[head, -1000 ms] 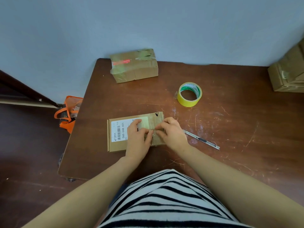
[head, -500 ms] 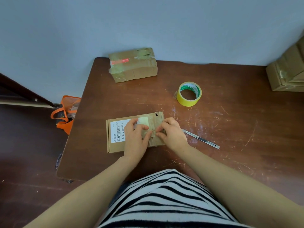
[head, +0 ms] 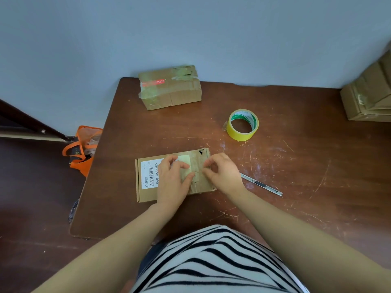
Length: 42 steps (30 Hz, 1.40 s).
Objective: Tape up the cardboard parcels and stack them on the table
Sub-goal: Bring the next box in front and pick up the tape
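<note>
Left hand (head: 172, 180) and right hand (head: 224, 174) hide the middle of the flat parcel (head: 146, 194); the right edge crops cardboard boxes (head: 368, 98).

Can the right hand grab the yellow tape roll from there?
Probably yes. The tape roll lies just beyond the right hand, with only bare table between them. The hand would first have to leave the flat parcel.

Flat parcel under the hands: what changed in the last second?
The right hand drew slightly right, fingers curling, opening a small gap from the thumb of the left hand, which keeps pressing the flat parcel. Whether the right hand pinches tape is unclear. The flat parcel, tape roll, knife and the taped parcel at the back stayed put.
</note>
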{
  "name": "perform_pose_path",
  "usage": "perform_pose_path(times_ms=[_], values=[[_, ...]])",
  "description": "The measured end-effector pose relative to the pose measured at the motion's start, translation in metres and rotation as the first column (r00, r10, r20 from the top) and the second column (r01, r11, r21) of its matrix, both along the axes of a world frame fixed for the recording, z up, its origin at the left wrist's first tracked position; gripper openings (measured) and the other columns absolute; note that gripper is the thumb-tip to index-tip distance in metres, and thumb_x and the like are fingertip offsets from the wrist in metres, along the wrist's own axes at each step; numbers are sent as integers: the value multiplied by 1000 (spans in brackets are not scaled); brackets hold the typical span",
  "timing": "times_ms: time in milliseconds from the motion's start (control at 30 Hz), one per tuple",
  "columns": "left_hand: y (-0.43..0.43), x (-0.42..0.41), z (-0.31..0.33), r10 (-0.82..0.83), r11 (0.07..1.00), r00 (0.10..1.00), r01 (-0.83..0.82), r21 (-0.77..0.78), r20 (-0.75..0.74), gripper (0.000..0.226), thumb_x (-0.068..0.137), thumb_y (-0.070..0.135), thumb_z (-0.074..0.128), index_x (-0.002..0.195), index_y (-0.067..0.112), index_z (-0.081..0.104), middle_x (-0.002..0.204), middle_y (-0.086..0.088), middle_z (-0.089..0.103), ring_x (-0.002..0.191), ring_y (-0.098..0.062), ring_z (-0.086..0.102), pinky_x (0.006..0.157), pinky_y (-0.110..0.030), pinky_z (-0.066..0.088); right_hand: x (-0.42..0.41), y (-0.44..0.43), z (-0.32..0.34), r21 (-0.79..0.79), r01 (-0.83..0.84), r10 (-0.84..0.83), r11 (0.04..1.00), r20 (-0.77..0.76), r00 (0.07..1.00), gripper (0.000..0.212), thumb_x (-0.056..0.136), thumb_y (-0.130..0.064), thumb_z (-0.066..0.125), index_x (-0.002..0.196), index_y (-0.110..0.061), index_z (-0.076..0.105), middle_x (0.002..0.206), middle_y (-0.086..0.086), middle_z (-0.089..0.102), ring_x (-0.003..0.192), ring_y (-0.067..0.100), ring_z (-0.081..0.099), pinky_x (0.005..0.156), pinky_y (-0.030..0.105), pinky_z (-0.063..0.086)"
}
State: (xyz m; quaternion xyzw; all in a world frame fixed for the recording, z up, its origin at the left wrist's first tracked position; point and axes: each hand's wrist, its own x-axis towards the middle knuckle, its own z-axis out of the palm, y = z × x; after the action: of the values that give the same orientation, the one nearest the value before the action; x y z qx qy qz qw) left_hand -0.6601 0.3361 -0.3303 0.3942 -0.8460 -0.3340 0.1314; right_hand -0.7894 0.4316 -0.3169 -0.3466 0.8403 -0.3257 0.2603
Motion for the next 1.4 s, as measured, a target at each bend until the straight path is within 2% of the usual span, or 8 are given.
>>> perform_pose_path(times_ms=[100,167,267,367,533,833,1233,1400], values=[[-8,-10,6,-74,995,997,72,-73,-23,40,83,20,70,120,8,59,131,-10,47,126,-27,39,106,-29,26,-9,-5,1,-54,103,-104,993,-32,994,29,90,-9,56,117,-14,61,114,3,52,89,13,55,82,28,48],[-15,-22,9,-189,976,981,191,-104,31,59,86,29,68,137,6,48,143,-10,43,136,-28,32,113,-29,12,-14,-10,-1,32,26,-23,999,-90,996,41,94,-9,49,134,-15,52,126,6,47,107,19,53,89,30,45],[-22,-34,3,-345,928,918,365,-79,193,76,91,45,56,150,12,22,158,-2,20,147,-18,10,115,-27,-6,-18,-13,-5,161,-117,140,980,-143,980,54,92,-5,46,144,-21,40,136,6,40,123,21,42,95,32,44],[-24,-33,-4,-390,912,894,409,-45,223,75,93,47,50,151,13,18,159,-1,16,147,-15,6,115,-26,-8,-18,-11,-6,222,-197,235,955,-159,959,59,90,-6,48,144,-25,38,135,4,38,124,21,39,93,36,47],[-27,-31,-5,-403,906,895,420,-54,190,62,99,36,43,151,12,18,158,-1,18,147,-15,8,114,-24,-8,-17,-13,-3,286,-225,294,931,-224,929,68,90,-5,49,148,-31,24,137,1,36,125,21,35,87,36,49],[-25,-31,-4,-409,899,890,431,-77,199,55,99,31,46,148,12,29,157,-6,22,147,-21,12,115,-27,-7,-11,-16,6,446,-291,450,846,-307,838,61,95,-14,47,150,-23,20,136,8,31,124,25,33,89,34,43],[-21,-34,-11,-369,818,780,531,-224,505,58,102,43,20,152,17,4,160,-2,-2,147,-16,-6,115,-28,-13,-8,-5,0,408,-319,456,856,-304,836,69,92,-13,50,151,-15,15,143,6,32,128,24,35,93,34,44],[-22,-32,-9,-373,810,777,539,-231,507,58,102,44,20,152,20,4,161,-2,-2,147,-16,-6,114,-27,-13,-12,-8,-2,428,-326,482,843,-332,811,67,94,-17,49,151,-15,16,143,7,33,129,25,35,102,34,36]])
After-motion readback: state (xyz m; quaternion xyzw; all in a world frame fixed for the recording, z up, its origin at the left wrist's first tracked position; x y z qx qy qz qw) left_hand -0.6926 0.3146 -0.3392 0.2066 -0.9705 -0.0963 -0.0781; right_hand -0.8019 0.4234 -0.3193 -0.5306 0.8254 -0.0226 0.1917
